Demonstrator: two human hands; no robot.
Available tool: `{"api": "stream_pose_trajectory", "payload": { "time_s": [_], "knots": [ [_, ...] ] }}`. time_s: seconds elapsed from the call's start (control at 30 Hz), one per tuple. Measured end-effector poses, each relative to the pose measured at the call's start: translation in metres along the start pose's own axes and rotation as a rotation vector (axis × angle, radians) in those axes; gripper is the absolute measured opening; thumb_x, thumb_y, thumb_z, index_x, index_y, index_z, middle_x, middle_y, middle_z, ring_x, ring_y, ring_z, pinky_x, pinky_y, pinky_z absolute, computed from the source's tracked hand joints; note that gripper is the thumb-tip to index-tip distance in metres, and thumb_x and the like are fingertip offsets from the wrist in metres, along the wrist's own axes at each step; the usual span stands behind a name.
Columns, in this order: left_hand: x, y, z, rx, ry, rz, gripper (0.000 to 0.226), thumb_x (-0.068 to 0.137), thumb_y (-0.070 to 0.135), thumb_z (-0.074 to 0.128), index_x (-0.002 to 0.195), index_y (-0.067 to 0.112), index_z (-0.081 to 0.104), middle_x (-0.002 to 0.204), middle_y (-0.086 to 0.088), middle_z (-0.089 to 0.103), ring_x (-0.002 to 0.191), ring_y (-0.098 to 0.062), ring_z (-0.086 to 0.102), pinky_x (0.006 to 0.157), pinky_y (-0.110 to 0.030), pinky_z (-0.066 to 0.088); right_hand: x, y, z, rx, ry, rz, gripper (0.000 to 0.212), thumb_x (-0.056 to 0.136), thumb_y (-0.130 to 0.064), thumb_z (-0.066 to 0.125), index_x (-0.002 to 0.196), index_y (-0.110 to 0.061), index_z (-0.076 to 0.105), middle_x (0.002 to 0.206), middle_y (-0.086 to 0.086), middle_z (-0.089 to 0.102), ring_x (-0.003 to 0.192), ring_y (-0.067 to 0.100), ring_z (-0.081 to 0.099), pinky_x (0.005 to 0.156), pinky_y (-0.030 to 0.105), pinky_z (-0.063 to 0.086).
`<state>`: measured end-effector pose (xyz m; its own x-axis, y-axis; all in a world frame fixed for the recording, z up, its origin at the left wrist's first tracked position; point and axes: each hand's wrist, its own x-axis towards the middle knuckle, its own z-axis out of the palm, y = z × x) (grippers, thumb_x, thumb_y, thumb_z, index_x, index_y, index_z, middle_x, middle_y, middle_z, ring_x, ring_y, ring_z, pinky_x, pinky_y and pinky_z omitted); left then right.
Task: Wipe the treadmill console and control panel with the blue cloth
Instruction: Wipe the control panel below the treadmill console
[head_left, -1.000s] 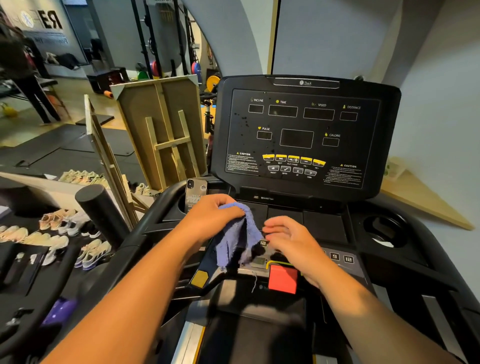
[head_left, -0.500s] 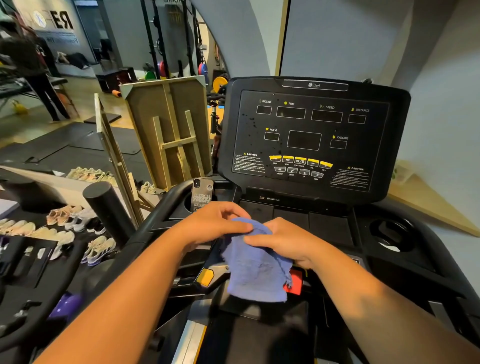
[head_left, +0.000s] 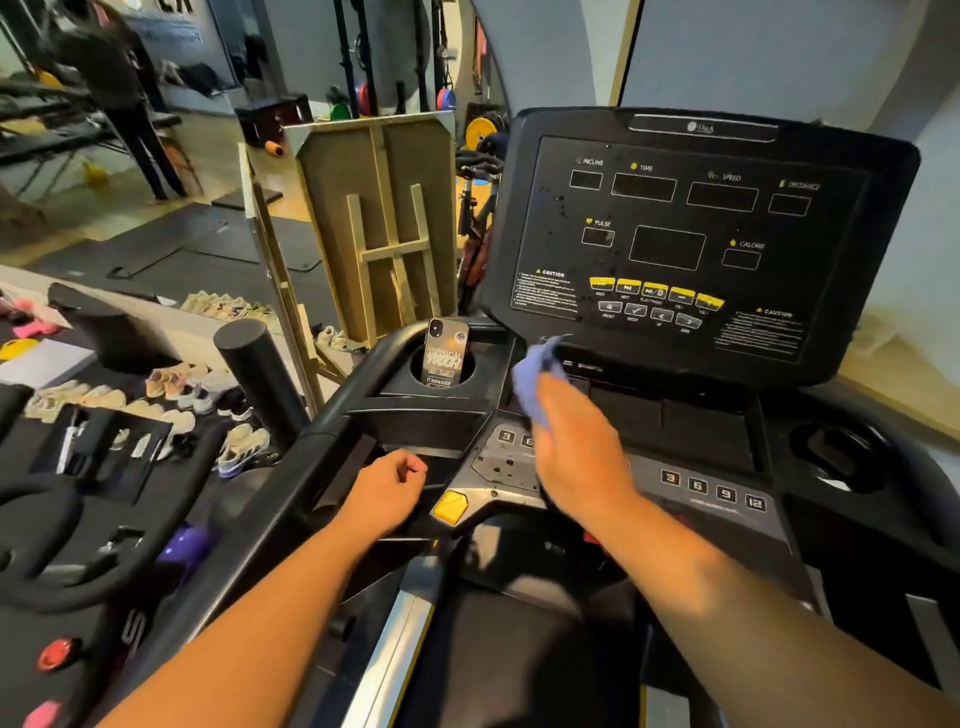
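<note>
The black treadmill console (head_left: 696, 244) stands upright ahead, speckled with small spots on its left side. Below it lies the control panel (head_left: 711, 491) with numbered buttons. My right hand (head_left: 579, 447) holds the blue cloth (head_left: 532, 374), bunched, at the lower left corner of the console, just above the panel; hand and cloth are motion-blurred. My left hand (head_left: 387, 493) rests loosely curled, with nothing in it, on the left handlebar area beside a yellow button (head_left: 451, 506).
A phone (head_left: 444, 353) stands in the left cup holder; the right cup holder (head_left: 836, 452) sits at the far right. Wooden boards (head_left: 379, 228) lean at the left. Shoes (head_left: 171, 395) line the floor, and a person (head_left: 111, 88) stands far back left.
My left hand has let go of the cloth and dropped to the handlebar. My right hand has taken the cloth up and forward to the console's lower left corner.
</note>
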<state>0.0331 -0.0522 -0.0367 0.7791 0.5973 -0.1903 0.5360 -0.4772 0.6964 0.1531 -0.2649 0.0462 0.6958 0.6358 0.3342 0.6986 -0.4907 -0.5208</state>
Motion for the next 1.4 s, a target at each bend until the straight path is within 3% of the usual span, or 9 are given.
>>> {"api": "stream_pose_trajectory", "payload": {
  "time_s": [0.1, 0.23, 0.43, 0.57, 0.73, 0.87, 1.03, 1.23, 1.4],
  "knots": [
    [-0.006, -0.013, 0.003, 0.154, -0.043, -0.012, 0.027, 0.1, 0.044, 0.046, 0.095, 0.026, 0.066, 0.091, 0.0, 0.073, 0.091, -0.025, 0.067, 0.083, -0.038, 0.053, -0.03, 0.013, 0.05, -0.381, -0.391, -0.094, 0.057, 0.102, -0.031, 0.029, 0.156, -0.013, 0.026, 0.166, 0.009, 0.019, 0.153, 0.033, 0.014, 0.122, 0.051, 0.016],
    [-0.009, -0.015, 0.003, 0.268, -0.048, 0.05, 0.046, 0.105, 0.047, 0.032, 0.105, 0.023, 0.072, 0.115, -0.008, 0.073, 0.109, -0.032, 0.064, 0.089, -0.038, 0.048, -0.07, 0.018, 0.066, -0.52, -0.347, -0.192, 0.065, 0.102, -0.048, 0.024, 0.158, -0.014, 0.025, 0.166, 0.008, 0.018, 0.154, 0.032, 0.008, 0.121, 0.047, 0.004],
    [-0.008, -0.012, -0.001, 0.338, -0.14, 0.014, 0.057, 0.106, 0.043, 0.023, 0.095, 0.014, 0.071, 0.11, -0.014, 0.072, 0.103, -0.035, 0.064, 0.09, -0.04, 0.048, -0.044, 0.008, 0.061, -0.47, -0.394, -0.127, 0.074, 0.099, -0.064, 0.014, 0.16, -0.023, 0.005, 0.167, -0.003, -0.009, 0.153, 0.023, -0.016, 0.124, 0.044, -0.011],
    [-0.009, -0.008, -0.005, 0.373, -0.173, 0.033, 0.055, 0.105, 0.038, 0.024, 0.089, 0.009, 0.069, 0.099, -0.014, 0.071, 0.093, -0.033, 0.064, 0.089, -0.045, 0.051, -0.018, 0.002, 0.066, -0.513, -0.35, -0.036, 0.073, 0.098, -0.057, 0.002, 0.16, -0.02, 0.006, 0.168, 0.003, -0.005, 0.154, 0.029, -0.012, 0.12, 0.045, -0.012],
    [-0.01, -0.015, -0.002, 0.493, -0.152, 0.106, 0.044, 0.103, 0.034, 0.024, 0.093, 0.014, 0.061, 0.094, -0.011, 0.069, 0.085, -0.028, 0.064, 0.078, -0.041, 0.053, -0.073, 0.014, 0.065, -0.546, -0.368, -0.212, 0.059, 0.104, -0.044, 0.025, 0.158, -0.02, 0.023, 0.167, 0.004, 0.018, 0.154, 0.031, 0.01, 0.122, 0.05, 0.015],
    [-0.01, -0.014, -0.002, 0.506, -0.131, 0.129, 0.042, 0.104, 0.034, 0.026, 0.089, 0.015, 0.06, 0.086, -0.007, 0.067, 0.079, -0.024, 0.063, 0.076, -0.04, 0.054, -0.062, 0.016, 0.057, -0.523, -0.391, -0.256, 0.057, 0.105, -0.044, 0.025, 0.159, -0.025, 0.02, 0.167, -0.001, 0.012, 0.155, 0.026, 0.005, 0.124, 0.044, 0.001],
    [-0.012, -0.01, -0.001, 0.5, -0.104, 0.146, 0.037, 0.105, 0.028, 0.028, 0.087, 0.011, 0.055, 0.086, -0.01, 0.063, 0.082, -0.029, 0.062, 0.076, -0.043, 0.053, -0.009, 0.005, 0.07, -0.518, -0.302, 0.017, 0.059, 0.106, -0.043, 0.015, 0.16, -0.02, 0.006, 0.168, 0.005, -0.003, 0.154, 0.032, -0.008, 0.123, 0.049, -0.001],
    [-0.014, -0.008, 0.0, 0.511, -0.093, 0.138, 0.037, 0.104, 0.027, 0.029, 0.085, 0.012, 0.056, 0.084, -0.009, 0.064, 0.079, -0.026, 0.062, 0.071, -0.04, 0.052, -0.066, 0.015, 0.059, -0.51, -0.328, -0.124, 0.058, 0.106, -0.04, 0.026, 0.159, -0.019, 0.019, 0.168, 0.005, 0.011, 0.155, 0.031, 0.004, 0.125, 0.05, 0.011],
    [-0.01, -0.01, 0.001, 0.524, -0.12, 0.118, 0.043, 0.104, 0.032, 0.027, 0.072, 0.02, 0.053, 0.07, 0.0, 0.056, 0.065, -0.014, 0.053, 0.055, -0.027, 0.033, -0.051, 0.014, 0.055, -0.477, -0.347, -0.106, 0.064, 0.102, -0.051, 0.014, 0.16, -0.023, 0.016, 0.168, 0.0, 0.006, 0.155, 0.027, -0.002, 0.125, 0.045, -0.003]
  ]
}}
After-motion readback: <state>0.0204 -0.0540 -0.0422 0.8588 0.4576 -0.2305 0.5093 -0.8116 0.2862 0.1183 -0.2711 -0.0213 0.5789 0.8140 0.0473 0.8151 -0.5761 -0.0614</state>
